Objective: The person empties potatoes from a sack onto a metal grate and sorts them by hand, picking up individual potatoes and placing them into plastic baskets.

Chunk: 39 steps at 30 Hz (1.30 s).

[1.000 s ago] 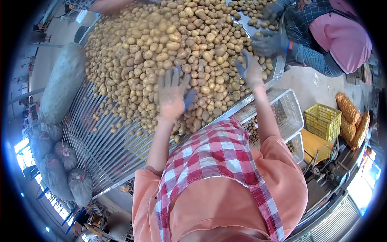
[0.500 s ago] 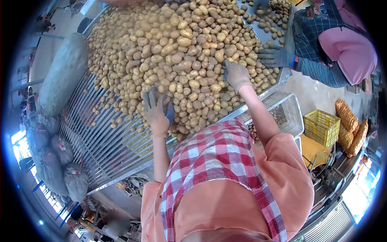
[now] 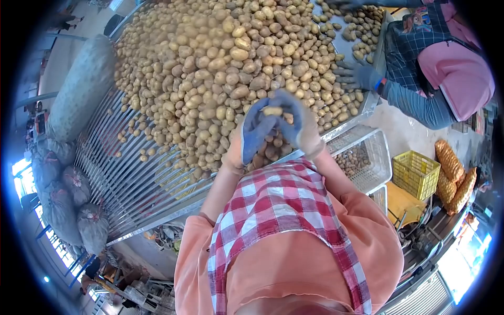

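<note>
– Where's the yellowish potato point(image 3: 272, 111)?
– Between the curled fingers point(image 3: 256, 112) of the left hand point(image 3: 253, 137) and the right hand point(image 3: 303, 125), over the near side of the potato heap point(image 3: 202, 79) (both wear partly blue gloves point(image 3: 310, 139)).
– Gripped?
– I cannot tell which fingers, if any, press on it.
– And the pose?
– Forearms reach forward, wrists angle inward, and the hands nearly meet beyond the checked apron point(image 3: 283, 205).
</note>
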### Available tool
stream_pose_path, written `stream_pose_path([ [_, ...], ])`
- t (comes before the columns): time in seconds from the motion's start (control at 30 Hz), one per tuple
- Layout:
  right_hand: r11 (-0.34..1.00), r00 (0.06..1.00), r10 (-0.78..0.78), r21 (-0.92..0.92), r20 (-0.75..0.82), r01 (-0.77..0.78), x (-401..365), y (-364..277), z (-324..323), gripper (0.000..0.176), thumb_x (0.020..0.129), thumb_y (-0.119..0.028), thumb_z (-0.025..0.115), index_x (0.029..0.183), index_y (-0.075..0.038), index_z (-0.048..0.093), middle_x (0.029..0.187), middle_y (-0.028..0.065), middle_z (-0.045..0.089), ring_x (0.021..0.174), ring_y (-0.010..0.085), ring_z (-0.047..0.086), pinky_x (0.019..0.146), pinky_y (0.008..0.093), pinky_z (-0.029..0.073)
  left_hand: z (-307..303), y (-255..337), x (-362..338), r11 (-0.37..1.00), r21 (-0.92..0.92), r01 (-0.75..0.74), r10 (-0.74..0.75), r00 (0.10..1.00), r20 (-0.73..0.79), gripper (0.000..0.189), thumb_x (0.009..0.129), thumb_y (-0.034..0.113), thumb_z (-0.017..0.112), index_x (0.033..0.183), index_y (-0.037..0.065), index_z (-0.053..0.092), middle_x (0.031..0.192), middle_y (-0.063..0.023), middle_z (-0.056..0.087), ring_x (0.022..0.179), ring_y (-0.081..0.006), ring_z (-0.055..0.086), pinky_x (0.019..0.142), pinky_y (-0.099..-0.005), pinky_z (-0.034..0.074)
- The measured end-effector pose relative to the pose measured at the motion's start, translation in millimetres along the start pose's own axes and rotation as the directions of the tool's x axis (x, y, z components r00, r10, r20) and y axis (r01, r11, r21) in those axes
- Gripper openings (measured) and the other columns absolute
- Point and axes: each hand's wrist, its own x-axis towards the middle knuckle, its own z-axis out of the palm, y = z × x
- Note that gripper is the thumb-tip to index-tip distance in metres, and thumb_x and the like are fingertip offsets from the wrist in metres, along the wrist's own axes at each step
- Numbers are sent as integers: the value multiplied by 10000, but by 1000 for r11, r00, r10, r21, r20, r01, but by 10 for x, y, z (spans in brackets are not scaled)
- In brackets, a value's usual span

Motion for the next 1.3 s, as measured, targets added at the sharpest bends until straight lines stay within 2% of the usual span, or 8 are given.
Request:
stream_pose_path([
  [0.47, 651, 919, 392, -696, -34, -303, 1280, 460, 247, 471, 798, -313, 704, 1157, -37, 572, 1015, 158, 674, 956, 317, 639, 846, 383, 482, -884, -374, -732, 984, -122, 126, -170, 859, -483, 263, 928, 237, 575, 1051, 9, 619, 816, -52, 650, 669, -112, 607, 594, -226, 470],
  [0.7, 845, 927, 374, 402, 25, -352, 704, 311, -249, 230, 894, -138, 625, 1100, -36, 627, 871, 34, 559, 783, 107, 539, 670, 217, 431, -1029, -561, -453, 913, 407, -29, 258, 813, -521, 287, 876, 110, 623, 1136, -7, 591, 1022, -104, 644, 923, -221, 612, 813, -322, 482],
  [0.73, 988, 985, -151, -11, 87, 153, 448, 436, -447, 150, 900, -49, 586, 1043, -12, 615, 928, 53, 547, 807, 107, 525, 679, 216, 426, -1008, -441, -380, 812, 582, -37, 375, 798, -472, 297, 863, 113, 633, 1131, -8, 591, 1041, -132, 641, 948, -274, 610, 826, -344, 480],
  [0.83, 532, 991, -133, -844, -13, 60, -503, 449, -966, 183, 849, -112, 615, 1011, -41, 572, 897, 68, 549, 772, 185, 566, 635, 287, 486, -1015, -82, -80, 656, 752, -61, 493, 789, -366, 303, 837, 126, 650, 1105, -7, 599, 1082, -202, 622, 969, -388, 593, 850, -391, 478],
  [0.97, 188, 994, 103, -982, 21, 1, -2335, 742, -1750, 196, 880, -218, 564, 981, -52, 544, 941, 121, 581, 773, 279, 580, 656, 378, 486, -875, 286, 399, 161, 974, -158, 686, 727, 4, 349, 805, 154, 671, 1111, 0, 601, 1102, -194, 610, 1006, -382, 576, 878, -422, 468],
  [1.07, 17, 399, 517, -456, -757, -890, -3580, 1050, -2083, 482, 913, -367, 536, 1188, 27, 564, 1143, 242, 623, 1086, 384, 587, 925, 443, 447, -677, 364, 731, -7, 974, -226, 575, 796, 189, 477, 784, 286, 692, 1190, 56, 592, 1242, -206, 542, 1138, -393, 511, 969, -458, 411],
  [1.17, -109, 326, 454, -415, -829, -903, -2699, 386, -1615, 614, 879, -342, 555, 1326, 65, 448, 1297, 293, 512, 1218, 415, 486, 1026, 431, 379, -436, 75, 1034, -187, 957, -222, 523, 802, 288, 540, 793, 423, 651, 1244, 134, 584, 1321, -232, 472, 1209, -398, 451, 1053, -502, 309],
  [1.3, 446, 841, 99, -731, -533, -516, -1340, 276, -738, 450, 778, -184, 676, 1132, 65, 551, 1038, 263, 593, 988, 418, 550, 895, 470, 428, -281, -96, 997, -237, 948, -212, 447, 843, 300, 502, 808, 409, 632, 1247, 171, 589, 1344, -252, 444, 1241, -377, 424, 1063, -508, 280],
])
